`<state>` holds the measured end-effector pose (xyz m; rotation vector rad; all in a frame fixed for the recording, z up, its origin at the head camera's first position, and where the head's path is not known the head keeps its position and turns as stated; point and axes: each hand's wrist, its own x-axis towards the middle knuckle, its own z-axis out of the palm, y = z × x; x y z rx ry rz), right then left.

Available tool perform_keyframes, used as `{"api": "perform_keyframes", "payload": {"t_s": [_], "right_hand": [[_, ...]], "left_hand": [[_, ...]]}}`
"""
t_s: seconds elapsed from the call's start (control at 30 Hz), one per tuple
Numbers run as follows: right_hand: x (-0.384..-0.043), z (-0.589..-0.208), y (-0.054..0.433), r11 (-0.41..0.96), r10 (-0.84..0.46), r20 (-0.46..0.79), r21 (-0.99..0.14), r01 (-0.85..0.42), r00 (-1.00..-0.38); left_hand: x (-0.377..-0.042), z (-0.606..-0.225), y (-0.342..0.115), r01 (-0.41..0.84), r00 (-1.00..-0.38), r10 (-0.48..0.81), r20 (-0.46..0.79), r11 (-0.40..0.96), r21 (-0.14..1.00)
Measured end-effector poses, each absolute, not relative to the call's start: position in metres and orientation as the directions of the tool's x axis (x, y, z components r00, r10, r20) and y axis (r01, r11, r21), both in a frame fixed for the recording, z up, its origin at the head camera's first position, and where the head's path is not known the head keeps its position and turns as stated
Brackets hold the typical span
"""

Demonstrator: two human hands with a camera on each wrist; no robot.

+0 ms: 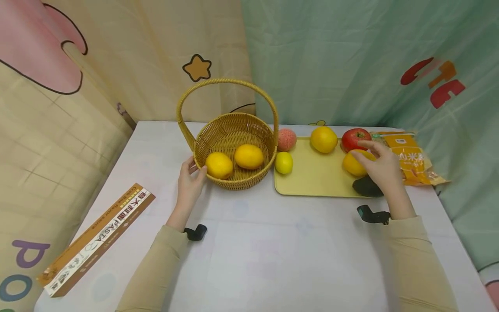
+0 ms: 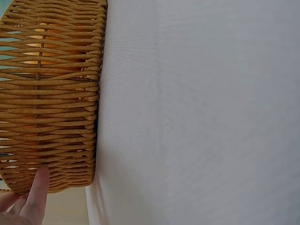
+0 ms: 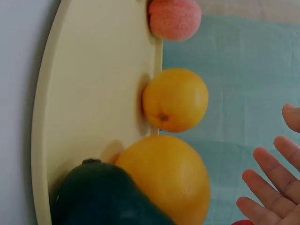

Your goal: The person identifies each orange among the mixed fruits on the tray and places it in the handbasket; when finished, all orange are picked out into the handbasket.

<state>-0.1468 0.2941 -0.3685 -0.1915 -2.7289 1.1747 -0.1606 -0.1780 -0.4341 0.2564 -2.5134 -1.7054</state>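
A woven basket (image 1: 240, 183) with a tall arched handle holds two orange-yellow fruits, one at the left (image 1: 219, 165) and one at the right (image 1: 249, 156). My left hand (image 1: 189, 182) touches the basket's outer left side, the tip of one digit lying against the weave (image 2: 47, 108). Over the right end of a pale yellow tray (image 1: 308, 182), my right hand (image 1: 383, 167) hovers with spread fingers and holds nothing. Below it in the right wrist view lie an orange (image 3: 171, 173) and a dark green avocado (image 3: 103, 197). A red tomato-like fruit (image 1: 354, 138) sits just behind.
Another orange (image 1: 324, 139) is at the tray's back edge. A pink peach-like fruit (image 1: 286, 139) and a yellow-green lemon-like fruit (image 1: 283, 163) lie beside the basket. An orange food packet (image 1: 411, 158) is at the right, a long pasta box (image 1: 97, 238) at the left. Curtains hang behind the table.
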Motion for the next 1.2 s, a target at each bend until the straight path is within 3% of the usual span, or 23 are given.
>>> {"api": "perform_keyframes", "payload": {"t_s": [0.2,0.47,0.87,1.2], "right_hand": [[-0.148,-0.374,0.311,0.710,0.193,-0.009,-0.689,0.146,-0.981],[-0.152,-0.383,0.320,0.773,0.185,-0.061,-0.607,0.183,-0.981],[-0.161,-0.391,0.332,0.828,0.086,-0.129,-0.542,0.143,-0.988],[-0.167,-0.398,0.334,0.840,0.081,-0.196,-0.515,0.172,-0.977]], "left_hand": [[-0.161,-0.433,-0.178,-0.091,-0.981,-0.192,-0.023,0.357,0.930],[-0.161,-0.434,-0.178,-0.096,-0.982,-0.184,-0.031,0.357,0.929],[-0.161,-0.434,-0.179,-0.085,-0.982,-0.189,-0.017,0.360,0.929],[-0.159,-0.433,-0.178,-0.077,-0.983,-0.185,-0.012,0.351,0.933]]}}
